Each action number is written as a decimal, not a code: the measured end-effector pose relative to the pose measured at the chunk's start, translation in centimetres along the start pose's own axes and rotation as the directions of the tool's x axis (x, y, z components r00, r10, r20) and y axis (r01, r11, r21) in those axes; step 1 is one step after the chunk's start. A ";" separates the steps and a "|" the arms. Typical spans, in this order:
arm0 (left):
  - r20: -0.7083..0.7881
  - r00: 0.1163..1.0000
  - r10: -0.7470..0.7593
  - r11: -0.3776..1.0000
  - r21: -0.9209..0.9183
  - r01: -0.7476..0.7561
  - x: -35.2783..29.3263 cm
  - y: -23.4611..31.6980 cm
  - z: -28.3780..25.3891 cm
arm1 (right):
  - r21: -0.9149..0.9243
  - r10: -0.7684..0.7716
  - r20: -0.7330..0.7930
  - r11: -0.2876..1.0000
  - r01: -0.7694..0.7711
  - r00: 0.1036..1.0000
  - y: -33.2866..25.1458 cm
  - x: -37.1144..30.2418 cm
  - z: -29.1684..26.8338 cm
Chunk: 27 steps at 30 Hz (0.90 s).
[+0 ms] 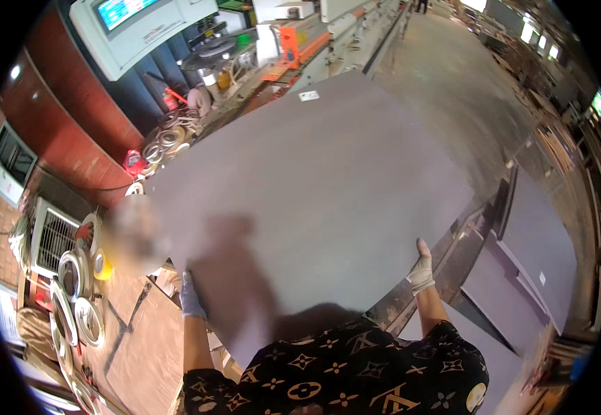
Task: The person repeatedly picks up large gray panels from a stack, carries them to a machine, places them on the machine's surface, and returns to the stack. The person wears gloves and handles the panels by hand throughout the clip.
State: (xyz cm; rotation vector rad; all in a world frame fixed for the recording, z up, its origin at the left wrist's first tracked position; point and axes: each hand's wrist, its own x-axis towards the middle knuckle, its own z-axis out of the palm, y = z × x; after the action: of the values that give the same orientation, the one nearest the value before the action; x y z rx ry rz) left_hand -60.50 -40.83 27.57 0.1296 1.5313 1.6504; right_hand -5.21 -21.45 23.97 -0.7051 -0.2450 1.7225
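A large flat grey panel (321, 187) stretches out in front of me, with a small white label (308, 96) near its far edge. My left hand (191, 299), in a light glove, grips the panel's left edge close to me. On the opposite edge my right hand (421, 271), also gloved, holds on with its thumb up over the rim. The fingers of both hands are partly hidden by the panel. Shadows fall across its near left part.
Several rolls of edge banding (89, 321) lie on a brown wooden board (144, 339) at left. Grey panels (535, 235) are stacked at right. Ahead stand a machine with an orange part (304, 45) and a white control box (148, 34) with a screen.
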 end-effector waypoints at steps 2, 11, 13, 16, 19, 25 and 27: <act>-0.089 0.996 0.005 1.000 0.022 -0.003 -2.2 0.0 -1.1 | -0.077 0.007 0.029 0.997 -0.005 1.000 0.9 1.3 2.9; -0.041 0.999 -0.009 0.936 -0.353 -0.007 -7.4 -5.5 -0.1 | -0.221 0.346 -0.058 0.910 -0.350 0.936 1.9 7.3 7.7; -0.157 0.984 0.087 0.934 -0.331 -0.135 -8.2 -9.0 0.8 | -0.249 0.466 -0.037 0.853 -0.459 0.884 3.7 5.8 8.2; -0.260 0.961 0.098 0.963 -0.219 -0.158 -8.9 -12.9 3.6 | -0.245 0.519 0.052 0.835 -0.493 0.853 5.4 6.0 8.0; -0.242 0.969 0.049 0.949 -0.292 -0.121 -9.8 -13.9 7.0 | -0.251 0.623 -0.060 0.747 -0.616 0.780 5.0 11.6 6.7; 0.042 0.995 -0.087 0.850 -0.518 0.096 -12.6 -16.0 12.0 | -0.242 0.515 -0.395 0.741 -0.626 0.761 4.8 18.2 6.9; 0.098 0.979 -0.177 0.819 -0.538 0.202 -14.2 -18.3 13.4 | -0.274 0.536 -0.273 0.753 -0.599 0.799 4.6 19.2 6.1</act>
State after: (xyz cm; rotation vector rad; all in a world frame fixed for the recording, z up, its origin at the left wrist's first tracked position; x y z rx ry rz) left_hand -34.47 -41.74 21.64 -0.2872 0.9483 1.8382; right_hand -14.67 -3.44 20.23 -1.2975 -0.2245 2.2085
